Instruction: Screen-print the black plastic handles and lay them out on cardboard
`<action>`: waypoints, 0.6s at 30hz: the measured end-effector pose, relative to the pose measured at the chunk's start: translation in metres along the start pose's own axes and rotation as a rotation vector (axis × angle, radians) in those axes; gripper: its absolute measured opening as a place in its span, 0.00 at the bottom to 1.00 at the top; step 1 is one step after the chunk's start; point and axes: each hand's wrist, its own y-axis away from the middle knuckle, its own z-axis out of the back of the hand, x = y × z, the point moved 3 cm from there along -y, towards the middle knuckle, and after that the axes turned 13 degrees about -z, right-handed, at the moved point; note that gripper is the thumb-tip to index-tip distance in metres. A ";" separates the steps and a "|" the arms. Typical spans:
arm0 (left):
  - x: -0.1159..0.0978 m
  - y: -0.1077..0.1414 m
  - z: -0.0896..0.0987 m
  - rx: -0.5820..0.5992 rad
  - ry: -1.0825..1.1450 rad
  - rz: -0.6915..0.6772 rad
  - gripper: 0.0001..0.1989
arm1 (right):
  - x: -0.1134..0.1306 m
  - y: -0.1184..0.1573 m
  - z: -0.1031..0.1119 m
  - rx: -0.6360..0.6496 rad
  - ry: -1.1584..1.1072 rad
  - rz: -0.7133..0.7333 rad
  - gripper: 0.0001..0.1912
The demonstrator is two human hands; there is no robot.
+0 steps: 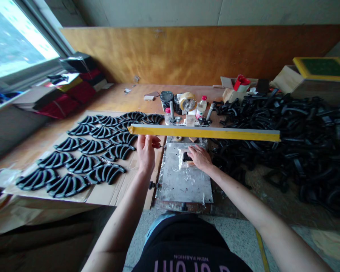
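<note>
A: Where's the black piece (pixel 185 156) on your feed?

B: I have it just right of centre, a little below the middle of the frame, on the metal plate (pixel 175 185). My right hand (pixel 198 155) is over its right side, fingers close together and pointing left. I can't tell whether they pinch it or only press down.

A: And your left hand (pixel 146 151)?

B: Near the middle of the frame, just below the left end of the yellow bar (pixel 204 132). Those fingers are bent, with little room between them; whether they touch the bar, I can't make out.

A: What could go wrong?

B: The bar worries me most. It looks raised above the plate, so if its support gave way, my right fingers could be caught underneath. The piece might also end up crooked if I dragged my hand in leaving it, or if the white scraps (pixel 180 160) got beneath it. And a careless swing of my left forearm could knock the nearest curved parts (pixel 105 174), left of centre.

A: Which way does the piece point?

B: Its uncovered side faces left, but my fingers hide too much to call its long axis. The bar is plainer: lengthwise across the frame, its right end slightly lower.
</note>
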 end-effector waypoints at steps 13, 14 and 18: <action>-0.011 -0.014 -0.016 -0.034 -0.028 -0.072 0.16 | 0.038 -0.047 -0.028 0.051 0.128 -0.156 0.17; -0.011 -0.014 -0.017 -0.031 -0.029 -0.076 0.17 | 0.034 -0.048 -0.025 0.058 0.129 -0.189 0.17; -0.011 -0.016 -0.017 -0.018 -0.065 -0.075 0.19 | 0.017 -0.046 -0.006 0.110 0.106 -0.212 0.16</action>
